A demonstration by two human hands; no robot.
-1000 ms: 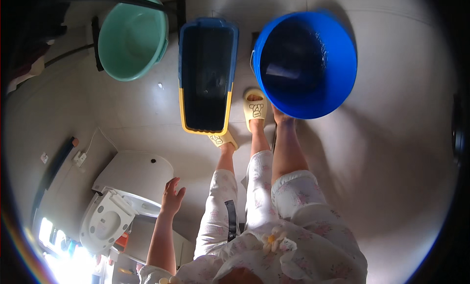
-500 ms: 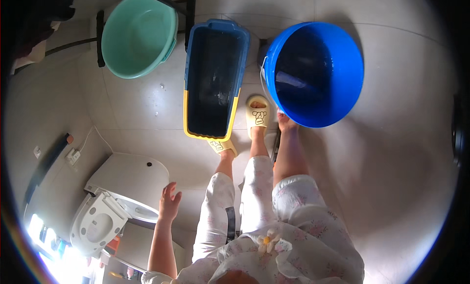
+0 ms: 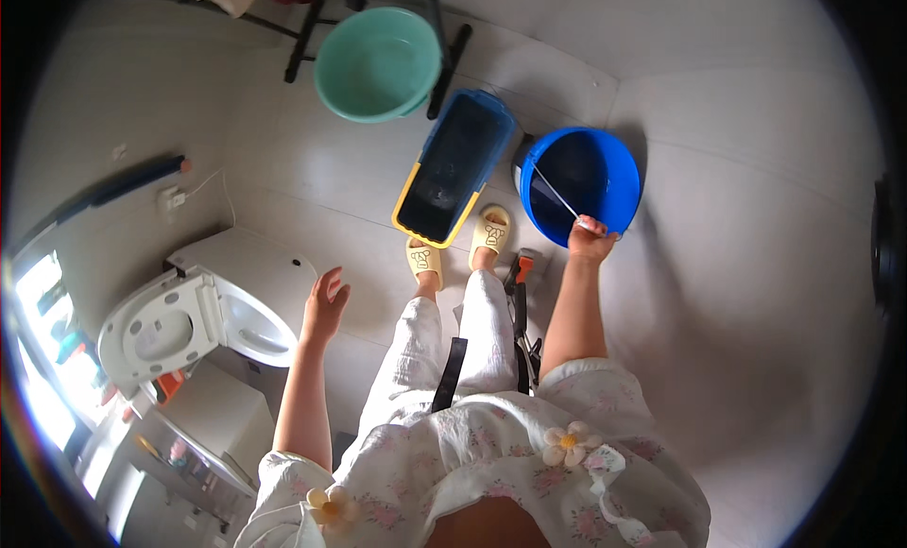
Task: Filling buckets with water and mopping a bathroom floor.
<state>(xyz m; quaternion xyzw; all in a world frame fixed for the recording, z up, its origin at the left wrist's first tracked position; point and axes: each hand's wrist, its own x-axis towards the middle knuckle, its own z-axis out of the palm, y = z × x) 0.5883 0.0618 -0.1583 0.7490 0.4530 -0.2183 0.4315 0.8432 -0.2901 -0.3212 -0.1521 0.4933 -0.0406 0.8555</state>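
The pale tiled floor (image 3: 302, 161) carries a rectangular tub (image 3: 482, 98) and two yellow slippers (image 3: 490, 232).

Bathroom, white toilet (image 3: 210, 314), tiled floor (image 3: 316, 156)

Left fingers (image 3: 328, 282) half-curled, right fingers (image 3: 590, 225) clenched

Vivid, unpatterned blue on the bucket (image 3: 619, 184), darkening to near black inside, with a whitish handle (image 3: 556, 190). Two-tone on the long tub (image 3: 501, 135): muted slate blue at the far end, yellow at the near one, blackish within. Plain mint green on the round basin (image 3: 378, 64). Pale butter yellow on the slippers (image 3: 489, 232), with dark line drawings. White on the trousers (image 3: 406, 354), scattered with faint pink; white and pink florals on the top (image 3: 482, 444), with cream petals round orange-yellow centres on the flower trims (image 3: 570, 444). Black on the strap (image 3: 450, 373). Plain white on the toilet (image 3: 255, 326); pale grey on the floor (image 3: 312, 170).
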